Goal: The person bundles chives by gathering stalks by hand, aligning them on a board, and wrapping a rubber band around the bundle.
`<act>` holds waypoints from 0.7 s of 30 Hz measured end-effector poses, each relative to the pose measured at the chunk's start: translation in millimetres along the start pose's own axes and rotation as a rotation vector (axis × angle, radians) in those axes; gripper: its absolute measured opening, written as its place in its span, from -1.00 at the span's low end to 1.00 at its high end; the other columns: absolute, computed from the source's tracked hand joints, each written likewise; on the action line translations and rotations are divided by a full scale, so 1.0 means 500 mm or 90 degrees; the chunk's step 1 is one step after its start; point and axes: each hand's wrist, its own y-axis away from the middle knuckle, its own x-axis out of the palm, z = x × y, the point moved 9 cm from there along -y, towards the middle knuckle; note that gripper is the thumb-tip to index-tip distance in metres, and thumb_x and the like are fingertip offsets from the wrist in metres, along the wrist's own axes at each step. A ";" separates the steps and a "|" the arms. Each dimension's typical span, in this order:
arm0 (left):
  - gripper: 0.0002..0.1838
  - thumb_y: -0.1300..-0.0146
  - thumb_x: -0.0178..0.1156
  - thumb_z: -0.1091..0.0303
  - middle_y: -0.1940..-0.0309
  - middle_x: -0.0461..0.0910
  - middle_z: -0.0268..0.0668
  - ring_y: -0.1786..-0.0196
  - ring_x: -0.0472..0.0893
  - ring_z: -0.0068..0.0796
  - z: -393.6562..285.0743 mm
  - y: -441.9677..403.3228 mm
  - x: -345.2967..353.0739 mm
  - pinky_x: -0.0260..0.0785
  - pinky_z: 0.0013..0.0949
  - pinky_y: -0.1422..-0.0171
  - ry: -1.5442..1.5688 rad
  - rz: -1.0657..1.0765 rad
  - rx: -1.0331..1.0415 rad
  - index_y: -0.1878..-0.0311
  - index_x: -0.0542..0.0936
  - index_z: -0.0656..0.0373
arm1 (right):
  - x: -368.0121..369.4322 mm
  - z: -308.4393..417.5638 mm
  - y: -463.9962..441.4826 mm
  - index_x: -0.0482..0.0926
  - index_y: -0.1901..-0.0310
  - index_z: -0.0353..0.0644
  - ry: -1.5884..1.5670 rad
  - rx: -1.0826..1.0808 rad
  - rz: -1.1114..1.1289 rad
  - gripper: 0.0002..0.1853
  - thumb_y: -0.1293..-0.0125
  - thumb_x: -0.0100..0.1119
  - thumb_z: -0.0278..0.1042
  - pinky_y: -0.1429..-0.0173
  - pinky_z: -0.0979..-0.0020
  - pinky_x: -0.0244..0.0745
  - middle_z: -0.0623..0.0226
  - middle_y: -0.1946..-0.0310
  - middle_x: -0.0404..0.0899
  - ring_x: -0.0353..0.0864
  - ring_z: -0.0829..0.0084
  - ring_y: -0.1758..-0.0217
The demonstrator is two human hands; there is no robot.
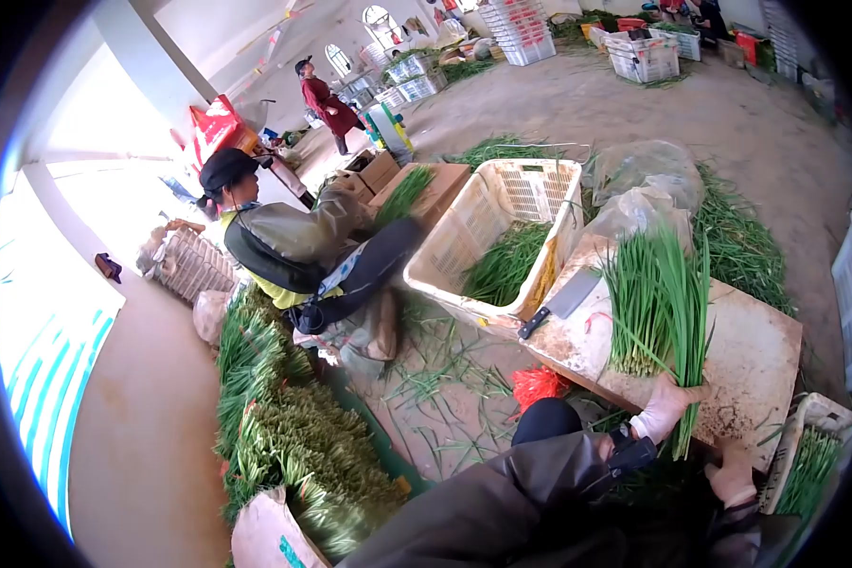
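My left hand [667, 407] is closed around a handful of long green chives [694, 364], their leaves pointing up and lower ends hanging past the board's near edge. Against this handful, a thicker bunch of chives [639, 312] rests on the worn board [748, 350], pale cut ends toward me. Lower right, my right hand [732, 473] is by the board's near edge, with fingers apart and nothing visible in them. A cleaver [568, 295] with a black handle lies on the board's left part, away from both hands.
Beyond the board stands a cream plastic crate [464, 260] with loose greens. A crate of chives [809, 473] is at my right. Stacked bundles [312, 445] line the left, beside a seated person [293, 237]. Red ties [538, 386] hang near my knee.
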 end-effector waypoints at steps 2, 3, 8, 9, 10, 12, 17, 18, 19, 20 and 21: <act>-0.50 -0.20 0.46 0.58 0.08 0.68 -0.39 0.05 0.64 -0.53 -0.014 0.023 0.027 0.51 -0.38 -0.13 -0.008 0.026 0.004 -0.23 0.60 0.20 | -0.020 0.087 -0.017 0.29 -0.54 -0.30 -0.485 0.043 0.096 -0.10 -0.10 0.42 -0.57 -0.28 0.30 0.53 0.15 -0.20 0.64 0.64 0.34 -0.22; -0.49 -0.19 0.46 0.58 0.06 0.68 -0.39 0.03 0.64 -0.52 -0.016 0.032 0.035 0.51 -0.38 -0.15 -0.014 0.039 0.006 -0.23 0.60 0.19 | -0.007 0.124 -0.020 0.24 -0.54 -0.34 -0.565 0.022 0.122 -0.08 -0.11 0.44 -0.57 -0.38 0.30 0.47 0.13 -0.30 0.56 0.58 0.32 -0.29; -0.46 -0.18 0.44 0.62 -0.09 0.67 -0.40 -0.14 0.61 -0.47 0.053 0.038 0.060 0.46 -0.32 -0.28 0.048 0.053 -0.072 -0.25 0.60 0.20 | 0.049 0.105 -0.023 0.34 -0.47 -0.30 -0.463 -0.016 0.128 -0.09 -0.01 0.50 -0.58 -0.39 0.28 0.46 0.22 -0.24 0.56 0.54 0.27 -0.30; -0.46 -0.18 0.44 0.62 -0.09 0.67 -0.41 -0.13 0.61 -0.48 0.059 0.037 0.065 0.47 -0.33 -0.27 0.064 0.063 -0.089 -0.26 0.60 0.19 | 0.060 0.105 -0.022 0.35 -0.46 -0.29 -0.527 0.022 0.154 -0.10 0.00 0.51 -0.58 -0.38 0.28 0.46 0.22 -0.24 0.56 0.54 0.27 -0.30; -0.46 -0.19 0.43 0.62 -0.10 0.67 -0.41 -0.12 0.61 -0.49 0.067 0.037 0.071 0.47 -0.34 -0.25 0.079 0.074 -0.106 -0.26 0.61 0.18 | 0.053 0.112 -0.019 0.37 -0.45 -0.27 -0.520 -0.001 0.108 -0.13 -0.02 0.50 -0.59 -0.23 0.32 0.55 0.27 -0.14 0.61 0.64 0.32 -0.14; -0.46 -0.19 0.43 0.60 -0.09 0.68 -0.42 -0.09 0.61 -0.51 0.071 0.036 0.080 0.48 -0.35 -0.22 0.098 0.090 -0.119 -0.27 0.61 0.16 | 0.037 0.133 -0.008 0.47 -0.33 -0.30 -0.513 0.056 0.090 -0.28 -0.07 0.48 -0.58 -0.07 0.36 0.59 0.29 0.01 0.67 0.69 0.37 0.04; -0.45 -0.24 0.45 0.46 -0.05 0.69 -0.38 -0.04 0.64 -0.46 0.050 0.051 0.131 0.47 -0.36 -0.17 0.100 0.192 -0.181 -0.33 0.63 0.14 | 0.042 0.120 -0.009 0.66 0.04 -0.32 -0.569 0.089 0.080 -0.76 -0.26 0.35 -0.52 0.24 0.39 0.58 0.33 0.38 0.71 0.70 0.43 0.37; -0.47 -0.27 0.47 0.37 -0.06 0.69 -0.34 -0.02 0.64 -0.46 0.015 0.061 0.142 0.50 -0.31 -0.14 0.050 0.186 -0.151 -0.31 0.63 0.15 | 0.047 0.119 -0.008 0.68 0.09 -0.31 -0.609 0.097 0.054 -0.83 -0.29 0.32 -0.51 0.26 0.39 0.57 0.32 0.42 0.71 0.70 0.42 0.38; -0.48 -0.29 0.47 0.35 -0.05 0.69 -0.33 0.00 0.64 -0.47 0.018 0.067 0.131 0.50 -0.32 -0.10 0.039 0.157 -0.189 -0.32 0.62 0.14 | 0.048 0.115 -0.001 0.69 0.15 -0.30 -0.649 0.112 0.020 -0.89 -0.33 0.29 -0.49 0.27 0.38 0.57 0.31 0.45 0.70 0.70 0.41 0.39; -0.48 -0.31 0.47 0.32 -0.04 0.68 -0.33 0.02 0.64 -0.47 0.032 0.069 0.128 0.51 -0.32 -0.06 0.029 0.140 -0.233 -0.32 0.60 0.13 | 0.050 0.107 0.002 0.69 0.14 -0.26 -0.674 0.162 0.026 -0.89 -0.37 0.26 -0.46 0.29 0.39 0.56 0.30 0.44 0.70 0.69 0.40 0.42; -0.48 -0.32 0.46 0.30 -0.03 0.68 -0.32 0.04 0.64 -0.48 0.055 0.065 0.128 0.51 -0.32 -0.02 0.017 0.131 -0.279 -0.32 0.59 0.11 | 0.068 0.071 0.000 0.68 0.13 -0.24 -0.716 0.194 0.023 -0.89 -0.39 0.28 -0.44 0.31 0.40 0.54 0.31 0.43 0.69 0.67 0.42 0.44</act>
